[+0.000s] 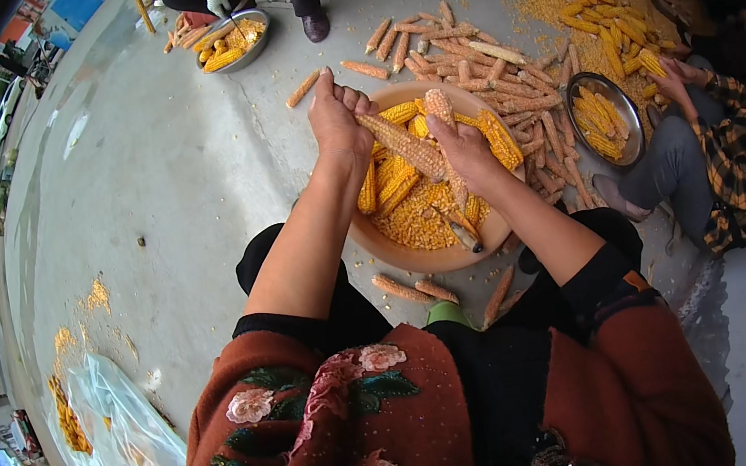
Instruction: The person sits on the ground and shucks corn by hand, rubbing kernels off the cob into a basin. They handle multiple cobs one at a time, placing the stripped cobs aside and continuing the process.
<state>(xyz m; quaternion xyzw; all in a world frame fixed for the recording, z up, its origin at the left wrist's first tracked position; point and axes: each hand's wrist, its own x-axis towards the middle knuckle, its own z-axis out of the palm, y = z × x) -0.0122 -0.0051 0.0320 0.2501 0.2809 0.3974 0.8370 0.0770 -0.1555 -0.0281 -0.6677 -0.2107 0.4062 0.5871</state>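
My left hand (338,119) grips one end of a mostly stripped corn cob (407,147), which slants down to the right. A second, pinkish cob (439,107) stands nearly upright in my right hand (465,150), and the two cobs meet or overlap above the basin. Below both hands is a round, peach-coloured plastic basin (388,260). In it lie yellow ears of corn (398,182) and a layer of loose kernels (415,225). A slim tool with a dark tip (468,239) rests among them near the basin's front edge.
Bare cobs (463,60) are heaped beyond and right of the basin. At right, a person in a checked shirt (733,172) holds an ear beside a metal bowl (605,118). A gloved person's hand (218,1) is over another basin (261,43). Plastic sheeting (111,417) lies lower left.
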